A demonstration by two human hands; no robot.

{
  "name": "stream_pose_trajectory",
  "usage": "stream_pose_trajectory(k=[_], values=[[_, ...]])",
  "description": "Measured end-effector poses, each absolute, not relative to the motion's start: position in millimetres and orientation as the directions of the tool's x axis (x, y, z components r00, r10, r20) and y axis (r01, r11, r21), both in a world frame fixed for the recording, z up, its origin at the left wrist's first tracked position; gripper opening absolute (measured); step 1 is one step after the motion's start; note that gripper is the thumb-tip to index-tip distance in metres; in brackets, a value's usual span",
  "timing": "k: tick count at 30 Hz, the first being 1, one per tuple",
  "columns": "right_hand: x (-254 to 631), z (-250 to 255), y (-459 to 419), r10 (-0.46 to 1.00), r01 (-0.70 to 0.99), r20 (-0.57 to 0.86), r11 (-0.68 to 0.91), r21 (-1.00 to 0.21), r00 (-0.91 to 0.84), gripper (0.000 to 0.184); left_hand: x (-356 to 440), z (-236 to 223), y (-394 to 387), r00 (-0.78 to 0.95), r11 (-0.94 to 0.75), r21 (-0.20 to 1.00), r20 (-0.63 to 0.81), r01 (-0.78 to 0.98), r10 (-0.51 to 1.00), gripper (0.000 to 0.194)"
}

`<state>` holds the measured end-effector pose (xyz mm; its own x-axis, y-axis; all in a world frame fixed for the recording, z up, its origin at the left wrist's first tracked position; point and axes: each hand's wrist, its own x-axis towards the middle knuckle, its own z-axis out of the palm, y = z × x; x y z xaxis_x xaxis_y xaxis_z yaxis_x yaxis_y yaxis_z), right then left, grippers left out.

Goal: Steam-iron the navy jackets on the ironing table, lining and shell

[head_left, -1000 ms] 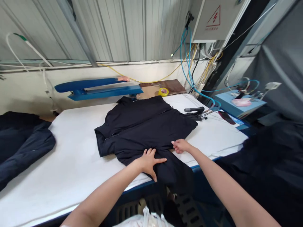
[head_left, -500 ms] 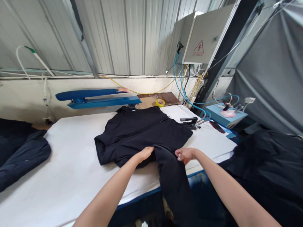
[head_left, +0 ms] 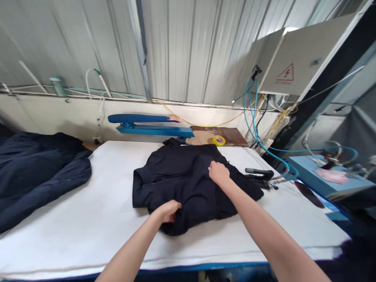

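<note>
Both grips look clamped on the jacket (head_left: 188, 172) — left hand (head_left: 169, 210), right hand (head_left: 219, 172) — uneven pulling could crease it.

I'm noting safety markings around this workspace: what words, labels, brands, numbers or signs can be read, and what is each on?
No words or numbers are readable.
Sign: red triangle with a lightning bolt, on the grey wall cabinet.
Small red characters beneath it: too blurred to read.
Dark jacket under the hands: no readable label.
</note>
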<state>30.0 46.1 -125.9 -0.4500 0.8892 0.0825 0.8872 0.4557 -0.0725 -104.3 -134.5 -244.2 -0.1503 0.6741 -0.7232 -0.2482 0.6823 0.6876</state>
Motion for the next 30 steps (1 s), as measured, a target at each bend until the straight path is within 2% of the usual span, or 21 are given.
stream_pose_trajectory(k=[2, 4, 5, 7, 8, 9, 10, 12, 14, 15, 17, 19, 20, 22, 24, 25, 27, 30], values=[[34, -151, 58, 0.925, 0.922, -0.055, 0.366, -0.129, -0.375, 0.036, -101, -234, -132, -0.332, 0.678, 0.735, -0.639, 0.003, 0.694, 0.031], [35, -174, 67, 0.923, 0.929, -0.143, 0.335, -0.157, -0.357, 0.046, -96, -221, -124, -0.529, 0.576, 0.762, -0.371, 0.296, 0.763, 0.048], [34, -184, 69, 0.919, 0.927, -0.157, 0.337, -0.163, -0.361, 0.051, -92, -215, -118, -0.568, 0.501, 0.746, -0.202, 0.438, 0.798, 0.053], [30, -201, 70, 0.913, 0.916, -0.130, 0.364, -0.167, -0.387, 0.058, -81, -207, -107, -0.496, 0.340, 0.648, 0.068, 0.681, 0.866, 0.059], [26, -208, 69, 0.903, 0.904, -0.110, 0.396, -0.159, -0.415, 0.057, -75, -205, -103, -0.408, 0.263, 0.584, 0.130, 0.768, 0.904, 0.060], [23, -214, 69, 0.889, 0.890, -0.096, 0.432, -0.149, -0.448, 0.053, -69, -206, -100, -0.310, 0.201, 0.527, 0.126, 0.826, 0.942, 0.060], [19, -218, 70, 0.875, 0.875, -0.089, 0.462, -0.142, -0.476, 0.049, -63, -208, -98, -0.212, 0.155, 0.488, 0.063, 0.859, 0.975, 0.060], [11, -222, 78, 0.861, 0.860, -0.077, 0.489, -0.148, -0.503, 0.043, -52, -213, -98, -0.063, 0.124, 0.455, -0.147, 0.882, 0.987, 0.061], [4, -223, 91, 0.873, 0.862, -0.021, 0.476, -0.176, -0.487, 0.049, -45, -215, -99, -0.014, 0.154, 0.440, -0.305, 0.885, 0.952, 0.061], [1, -224, 99, 0.876, 0.859, 0.018, 0.477, -0.185, -0.483, 0.055, -43, -214, -98, -0.015, 0.169, 0.432, -0.337, 0.886, 0.941, 0.062], [-5, -229, 113, 0.850, 0.833, 0.084, 0.527, -0.170, -0.520, 0.065, -44, -207, -91, -0.041, 0.187, 0.433, -0.324, 0.882, 0.945, 0.058], [-12, -238, 122, 0.786, 0.777, 0.116, 0.617, -0.122, -0.607, 0.067, -53, -201, -77, -0.089, 0.198, 0.473, -0.244, 0.859, 0.966, 0.049], [-15, -242, 126, 0.753, 0.746, 0.091, 0.658, -0.103, -0.651, 0.063, -61, -199, -69, -0.131, 0.205, 0.495, -0.180, 0.844, 0.975, 0.044], [-25, -248, 133, 0.718, 0.719, -0.052, 0.688, -0.101, -0.694, 0.055, -84, -201, -53, -0.257, 0.246, 0.506, -0.048, 0.827, 0.965, 0.040], [-39, -244, 141, 0.718, 0.739, -0.182, 0.666, -0.101, -0.672, 0.045, -117, -209, -40, -0.400, 0.346, 0.470, 0.018, 0.812, 0.916, 0.043], [-49, -239, 147, 0.727, 0.749, -0.189, 0.656, -0.097, -0.660, 0.041, -136, -215, -35, -0.462, 0.404, 0.441, 0.026, 0.801, 0.887, 0.045], [-72, -225, 162, 0.727, 0.733, -0.093, 0.671, -0.115, -0.680, 0.037, -176, -226, -28, -0.543, 0.490, 0.384, 0.034, 0.782, 0.839, 0.047], [-117, -206, 189, 0.658, 0.626, 0.069, 0.740, -0.247, -0.750, 0.032, -229, -245, -25, -0.612, 0.565, 0.333, 0.045, 0.755, 0.790, 0.049]])
